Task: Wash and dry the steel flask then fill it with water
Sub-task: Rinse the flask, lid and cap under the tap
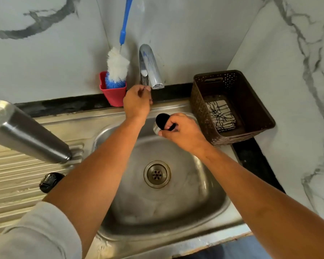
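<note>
Steel flask (26,131) — the end nearest you is blurred and clipped by the left edge, so you can't see its mouth. The brush handle (127,15) runs out of the top edge, and the bristle tip is sunk in the red holder (113,96). Your left hand (137,103) curls round the tap lever (144,79) and hides most of it. Your right hand (183,130) covers much of the cap (162,120). Small black object (50,182) on the drainboard (17,174) — half behind your left arm (101,165); can't tell what it is.
</note>
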